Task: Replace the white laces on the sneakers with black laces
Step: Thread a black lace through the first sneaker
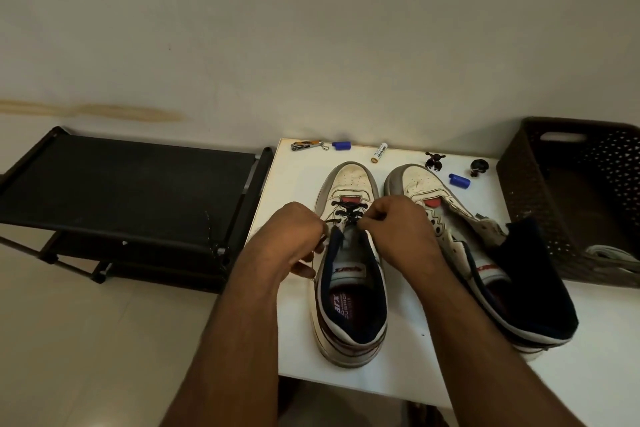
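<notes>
Two worn white sneakers stand toes-away on a white table (298, 350). The left sneaker (349, 184) has a black lace (348, 212) threaded through its lowest eyelets. My left hand (294, 236) pinches one lace end beside the shoe's left side. My right hand (394, 229) pinches the other end at the right eyelets. The right sneaker (422, 180) lies open with no lace visible, its tongue flopped out. Something white that may be laces (609, 253) lies in the brown basket (540, 218) at the right.
Along the table's far edge lie a nail clipper (306, 145), two blue caps (341, 146) (460, 180), a battery (379, 152) and two small dark figurines (434, 160) (479, 167). A black shoe rack (128, 184) stands at the left on the pale floor.
</notes>
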Demonstrator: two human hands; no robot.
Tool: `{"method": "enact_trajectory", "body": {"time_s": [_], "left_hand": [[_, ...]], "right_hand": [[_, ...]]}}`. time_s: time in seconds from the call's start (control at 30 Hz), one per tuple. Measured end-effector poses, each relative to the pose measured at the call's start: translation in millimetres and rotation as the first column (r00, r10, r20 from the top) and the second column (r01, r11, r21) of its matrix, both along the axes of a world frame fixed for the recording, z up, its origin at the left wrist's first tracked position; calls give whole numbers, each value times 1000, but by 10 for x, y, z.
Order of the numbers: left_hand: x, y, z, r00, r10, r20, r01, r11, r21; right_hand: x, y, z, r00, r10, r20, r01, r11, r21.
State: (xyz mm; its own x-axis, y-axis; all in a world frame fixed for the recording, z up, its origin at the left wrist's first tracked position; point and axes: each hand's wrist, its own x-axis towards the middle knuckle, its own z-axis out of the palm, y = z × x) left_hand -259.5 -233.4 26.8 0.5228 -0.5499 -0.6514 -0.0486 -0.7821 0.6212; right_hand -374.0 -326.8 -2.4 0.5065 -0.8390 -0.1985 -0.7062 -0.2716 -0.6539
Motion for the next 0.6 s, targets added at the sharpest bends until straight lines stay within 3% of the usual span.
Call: {"method": "enact_trajectory", "body": {"time_s": [0.13, 0.2, 0.27, 0.33, 0.4, 0.47, 0.53, 0.6], "left_hand": [[-18, 78, -34, 999, -9, -42, 14, 994, 112], [-1, 52, -37, 1000, 12, -18, -11, 999, 34], [9, -14, -26, 991, 130, 13, -126, 976, -175], [6, -76, 70, 952, 291, -93, -301, 840, -452], [-2, -134, 166, 921, 324, -216, -381, 638, -669], [-8, -118, 256, 966, 232, -118, -235, 582, -778], [8, -75, 296, 995, 52, 86, 31, 652, -758], [30, -10, 319, 972, -169, 165, 236, 715, -658]], "right_hand": [[-11, -45, 31, 1000, 1, 5, -2, 998, 68], [-19, -53, 51, 1000, 10, 10, -11, 994, 109], [-42, -63, 64, 999, -11, 45, 4, 987, 161], [-67, -66, 76, 989, -73, 126, 46, 978, 202], [-60, -71, 60, 953, -162, 254, 108, 971, 214], [-26, -74, 57, 899, -198, 392, 128, 972, 197], [-26, -72, 83, 828, -96, 552, 34, 992, 121], [-46, -75, 127, 802, 109, 587, -101, 994, -46]]}}
